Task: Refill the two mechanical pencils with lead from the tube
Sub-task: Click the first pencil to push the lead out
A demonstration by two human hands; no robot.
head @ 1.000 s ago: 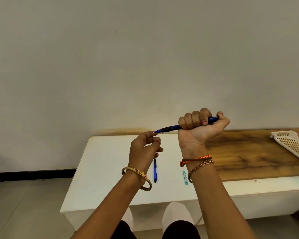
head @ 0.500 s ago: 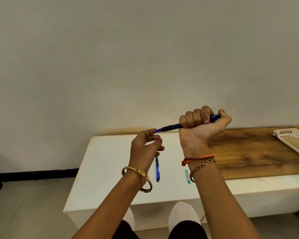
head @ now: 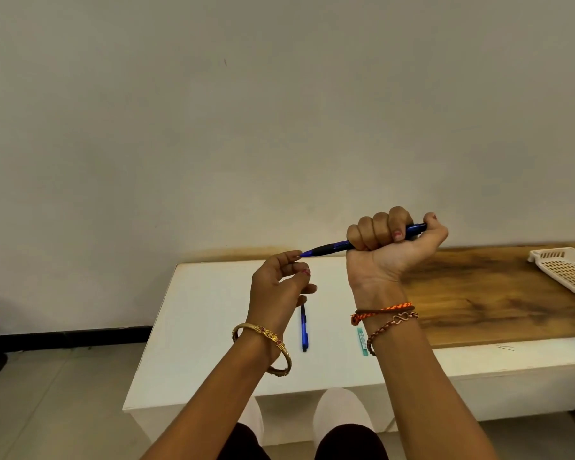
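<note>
Left hand (head: 281, 280): raised above the table, fingers curled, the fingertips pinched together right at the tip of the held pencil; whether a lead is between them is too small to see. A gold bangle (head: 273, 340) sits on this wrist.
Second pencil (head: 304, 328): blue, lies flat on the white part of the table (head: 196, 327), pointing away from the person, below the left hand and between the two forearms.
Held pencil (head: 332, 247): blue body with a black grip section and a blue cone tip; it is almost level, tip to the left, back end to the right.
Lead tube (head: 362, 341): small, pale green, flat on the white surface, just beside the right wrist.
Right hand (head: 389, 240): a fist clamped around the held pencil, thumb on the back end.
Tray (head: 565, 270): cream plastic with holes, on the wooden part, far right.
</note>
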